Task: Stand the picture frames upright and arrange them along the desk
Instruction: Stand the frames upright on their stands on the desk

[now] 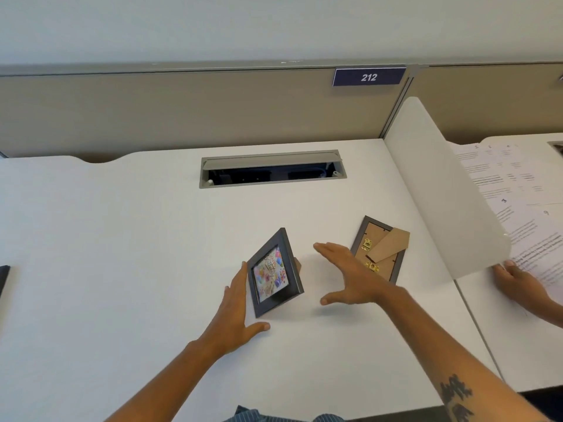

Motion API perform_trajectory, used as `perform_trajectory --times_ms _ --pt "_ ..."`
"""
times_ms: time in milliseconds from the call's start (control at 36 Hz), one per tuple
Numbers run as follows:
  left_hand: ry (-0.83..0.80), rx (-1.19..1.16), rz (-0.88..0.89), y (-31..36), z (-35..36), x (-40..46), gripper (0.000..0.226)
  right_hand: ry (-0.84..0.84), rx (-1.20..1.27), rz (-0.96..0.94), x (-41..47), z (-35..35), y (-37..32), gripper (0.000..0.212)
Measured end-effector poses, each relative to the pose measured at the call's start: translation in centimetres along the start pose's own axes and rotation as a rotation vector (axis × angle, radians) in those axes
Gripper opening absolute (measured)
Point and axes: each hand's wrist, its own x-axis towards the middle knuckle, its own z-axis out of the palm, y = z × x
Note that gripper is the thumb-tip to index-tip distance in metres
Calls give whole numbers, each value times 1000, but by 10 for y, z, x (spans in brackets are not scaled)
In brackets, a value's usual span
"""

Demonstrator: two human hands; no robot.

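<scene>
A dark grey picture frame with a colourful picture stands tilted on the white desk, its picture side facing me. My left hand lies flat against the frame's left edge, fingers straight, thumb on the desk below it. My right hand hovers spread to the right of that frame, a short gap away, holding nothing. Behind my right hand a second frame lies face down, showing its brown backing, cardboard stand and gold clips.
An open cable hatch is set into the desk at the back. A white divider panel rises at the right; beyond it lie printed papers and another person's hand. A dark object pokes in at the left edge.
</scene>
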Motion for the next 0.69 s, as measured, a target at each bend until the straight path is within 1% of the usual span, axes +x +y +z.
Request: perform_trajectory --times_ms 56,194,389,472,556,694 --pt "16 24 -14 -10 8 -13 133 -44 -115 19 -6 -18 16 132" --pt "48 53 -63 -24 31 -37 128 -224 -487 64 -10 -56 48 146" --pt "89 -9 -104 -20 50 -60 123 -439 -786 135 -3 -82 65 168" --pt "94 -23 -124 -17 57 -66 121 -466 -899 112 2 -87 66 171" --pt "107 -16 -132 -15 64 -69 120 -454 -1012 39 6 -89 69 171" --pt "122 4 -136 -10 73 -70 117 -444 -1063 -103 11 -92 77 168"
